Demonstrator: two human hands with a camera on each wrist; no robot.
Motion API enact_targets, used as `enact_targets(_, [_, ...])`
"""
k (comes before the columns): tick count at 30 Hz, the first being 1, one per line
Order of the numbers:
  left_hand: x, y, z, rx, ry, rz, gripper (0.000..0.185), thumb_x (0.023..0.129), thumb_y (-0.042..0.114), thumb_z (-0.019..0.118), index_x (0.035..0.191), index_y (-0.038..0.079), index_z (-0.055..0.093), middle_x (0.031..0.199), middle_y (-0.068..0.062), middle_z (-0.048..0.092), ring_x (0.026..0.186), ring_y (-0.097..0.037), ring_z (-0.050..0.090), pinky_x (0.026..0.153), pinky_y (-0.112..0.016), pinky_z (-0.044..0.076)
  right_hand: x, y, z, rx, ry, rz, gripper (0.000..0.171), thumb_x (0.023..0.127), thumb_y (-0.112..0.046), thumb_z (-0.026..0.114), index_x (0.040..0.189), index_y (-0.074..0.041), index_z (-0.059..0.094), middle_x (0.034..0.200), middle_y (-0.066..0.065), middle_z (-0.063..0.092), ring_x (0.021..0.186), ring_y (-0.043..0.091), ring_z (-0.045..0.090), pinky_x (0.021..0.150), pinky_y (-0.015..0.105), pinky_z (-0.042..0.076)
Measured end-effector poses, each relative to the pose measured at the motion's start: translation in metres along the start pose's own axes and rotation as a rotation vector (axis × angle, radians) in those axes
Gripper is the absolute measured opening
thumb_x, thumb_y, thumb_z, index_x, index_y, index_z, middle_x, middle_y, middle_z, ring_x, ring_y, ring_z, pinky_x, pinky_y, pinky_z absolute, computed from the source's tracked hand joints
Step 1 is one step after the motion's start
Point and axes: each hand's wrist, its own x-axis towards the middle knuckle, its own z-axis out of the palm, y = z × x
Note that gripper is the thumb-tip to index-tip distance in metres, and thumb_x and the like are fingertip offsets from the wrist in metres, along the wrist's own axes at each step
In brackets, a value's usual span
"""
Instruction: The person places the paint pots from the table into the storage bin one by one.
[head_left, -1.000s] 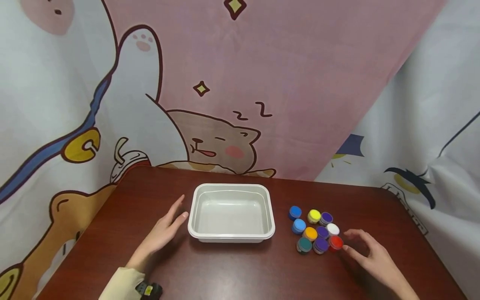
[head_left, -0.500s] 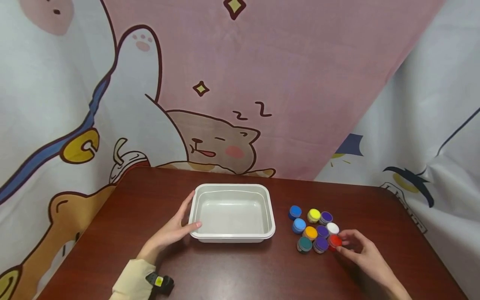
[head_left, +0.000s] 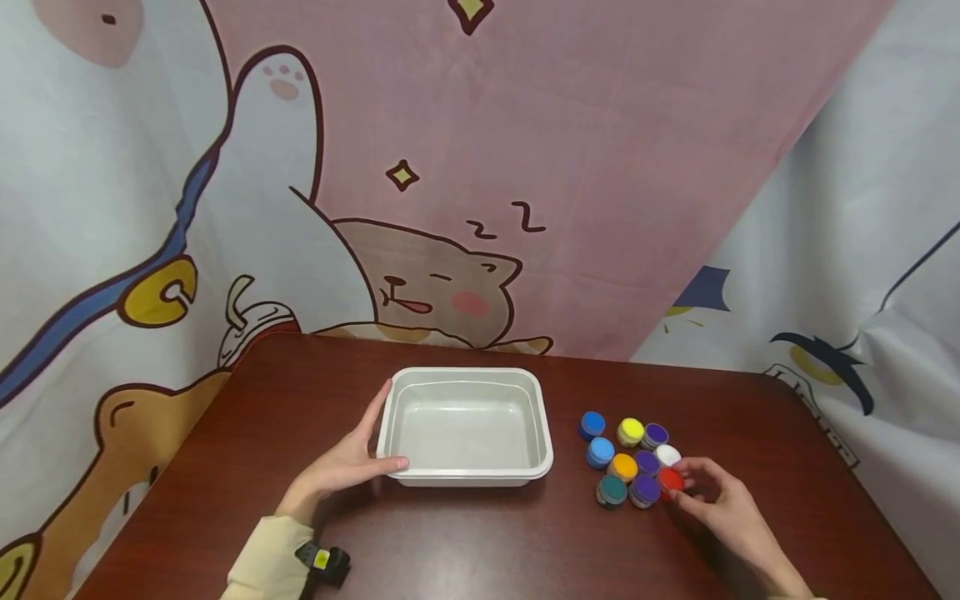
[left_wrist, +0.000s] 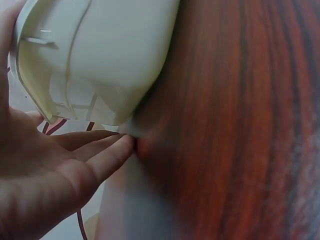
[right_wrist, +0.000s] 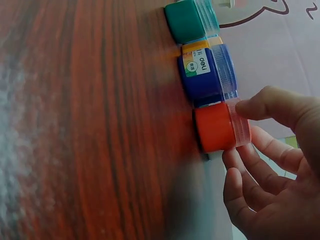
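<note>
My left hand [head_left: 341,467] is at the left end of a pale grey plastic tray [head_left: 465,477], its thumb laid over the near-left rim. In the left wrist view its fingers [left_wrist: 112,155] reach out straight beside the tray's wall [left_wrist: 117,45], tips at the tabletop. My right hand [head_left: 731,504] pinches a small red paint jar [head_left: 671,482] at the right edge of a jar cluster. The right wrist view shows the thumb on the clear lid and fingertips on the opposite side of the red jar [right_wrist: 215,127]. A dark blue-violet jar [right_wrist: 202,75] touches it.
Several other lidded jars stand close together: green [head_left: 611,491], orange [head_left: 622,467], light blue [head_left: 600,452], blue [head_left: 592,425], yellow [head_left: 631,432], white [head_left: 667,455] and purple [head_left: 645,490]. The brown wooden table [head_left: 480,542] ends at a cartoon-printed cloth [head_left: 600,208].
My left hand has moved right onto the tray's left end, its thumb now over the rim. My right hand has closed in on the red jar, which stays about where it was.
</note>
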Motion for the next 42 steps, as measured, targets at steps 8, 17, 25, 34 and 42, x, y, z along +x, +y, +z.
enact_targets(8, [0.001,0.001,0.000,-0.026,-0.017,-0.011,0.114,0.079,0.021,0.080,0.156,0.025,-0.005,0.157,-0.020,0.000,0.135,-0.043,0.018,0.099,-0.060,0.033,-0.002,-0.007,-0.004,-0.017,0.030,-0.033,0.038,0.082,-0.006,0.076,0.114,0.003,0.056,0.100,0.012,0.060,0.081,0.012,0.054,0.065,0.022,0.048])
enact_targets(17, [0.000,0.001,-0.001,-0.046,-0.025,-0.010,0.115,0.079,0.021,0.080,0.156,0.023,-0.005,0.157,-0.020,0.000,0.135,-0.044,0.018,0.099,-0.060,0.033,-0.001,-0.021,-0.007,0.027,0.082,-0.120,0.035,0.083,-0.004,0.074,0.113,0.003,0.056,0.098,0.012,0.062,0.080,0.006,0.055,0.067,0.017,0.048])
enact_targets(25, [0.000,0.002,0.000,-0.071,-0.033,-0.018,0.114,0.080,0.020,0.079,0.155,0.024,-0.006,0.157,-0.020,-0.001,0.134,-0.044,0.019,0.100,-0.062,0.031,0.002,-0.041,-0.001,0.083,0.102,-0.212,0.034,0.083,0.000,0.073,0.113,0.002,0.057,0.096,0.012,0.060,0.080,0.009,0.055,0.068,0.017,0.049])
enact_targets(34, [-0.001,0.001,0.000,-0.060,-0.028,-0.012,0.113,0.080,0.020,0.079,0.156,0.024,-0.005,0.157,-0.019,0.000,0.136,-0.041,0.015,0.102,-0.063,0.023,0.010,-0.059,0.015,0.108,0.088,-0.239,0.035,0.084,0.001,0.072,0.115,0.001,0.057,0.099,0.010,0.059,0.084,0.013,0.053,0.071,0.020,0.049])
enact_targets(42, [0.000,0.000,-0.001,-0.081,-0.043,-0.001,0.112,0.081,0.020,0.078,0.155,0.024,-0.006,0.156,-0.021,0.002,0.131,-0.043,0.024,0.099,-0.058,0.032,0.015,-0.079,0.032,0.178,0.055,-0.303,0.035,0.082,0.001,0.074,0.115,-0.002,0.059,0.100,0.009,0.059,0.089,0.014,0.054,0.073,0.023,0.050])
